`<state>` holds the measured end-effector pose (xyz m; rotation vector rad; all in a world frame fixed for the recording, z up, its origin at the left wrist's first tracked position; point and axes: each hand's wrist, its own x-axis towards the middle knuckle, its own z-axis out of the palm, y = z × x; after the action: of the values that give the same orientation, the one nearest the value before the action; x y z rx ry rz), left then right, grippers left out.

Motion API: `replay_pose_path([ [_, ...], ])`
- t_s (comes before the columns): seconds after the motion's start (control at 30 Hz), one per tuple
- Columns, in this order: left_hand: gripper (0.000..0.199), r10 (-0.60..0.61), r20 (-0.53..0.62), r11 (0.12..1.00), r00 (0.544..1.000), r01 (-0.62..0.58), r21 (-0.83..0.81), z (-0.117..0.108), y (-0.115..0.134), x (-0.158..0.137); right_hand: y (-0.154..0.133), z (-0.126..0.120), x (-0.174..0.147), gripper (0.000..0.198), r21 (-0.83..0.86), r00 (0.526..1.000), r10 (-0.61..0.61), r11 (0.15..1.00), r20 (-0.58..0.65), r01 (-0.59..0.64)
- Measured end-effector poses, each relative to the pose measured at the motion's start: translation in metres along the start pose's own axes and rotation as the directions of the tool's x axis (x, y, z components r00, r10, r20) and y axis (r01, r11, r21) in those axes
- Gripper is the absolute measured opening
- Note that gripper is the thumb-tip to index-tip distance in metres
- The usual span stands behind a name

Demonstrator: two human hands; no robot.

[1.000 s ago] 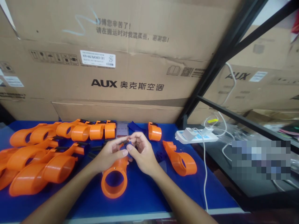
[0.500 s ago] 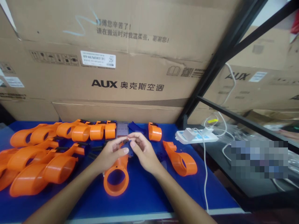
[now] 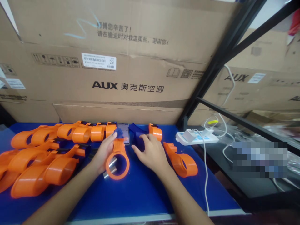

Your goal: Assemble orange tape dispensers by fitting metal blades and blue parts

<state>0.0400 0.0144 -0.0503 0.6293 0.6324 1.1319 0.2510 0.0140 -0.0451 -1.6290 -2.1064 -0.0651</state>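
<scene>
My left hand (image 3: 105, 153) is closed on an orange plastic ring holder (image 3: 117, 178), gripping its upper stem with the ring pointing down toward me. A small blue piece (image 3: 119, 133) sits at the stem's top, by my left thumb. My right hand (image 3: 151, 153) is open, with fingers apart and curved, beside dark blue parts (image 3: 137, 128) near the back of the table; whether its fingertips touch them I cannot tell. Below and behind the held ring lie shiny metal cylinders (image 3: 110, 172), partly hidden by it.
Several similar orange holders (image 3: 59, 170) with dark end pieces fill the left of the blue table (image 3: 140, 200). Two more orange holders (image 3: 186, 164) lie at the right. A phone (image 3: 126, 140) lies at the back, near a white power strip (image 3: 197, 137) with cables. Large cartons (image 3: 131, 103) stand behind.
My right hand has left the orange holder and moved right, its fingers opening. My left hand keeps the holder, now raised and turned, uncovering the metal cylinders.
</scene>
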Motion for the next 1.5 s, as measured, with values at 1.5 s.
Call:
replay_pose_path([
  [1.5,0.056,0.206,0.040,0.968,0.978,-0.198,-0.152,-0.007,0.011,-0.010,-0.017,-0.004,0.002,0.033,0.882,0.984,0.163,0.450,0.076,-0.142],
])
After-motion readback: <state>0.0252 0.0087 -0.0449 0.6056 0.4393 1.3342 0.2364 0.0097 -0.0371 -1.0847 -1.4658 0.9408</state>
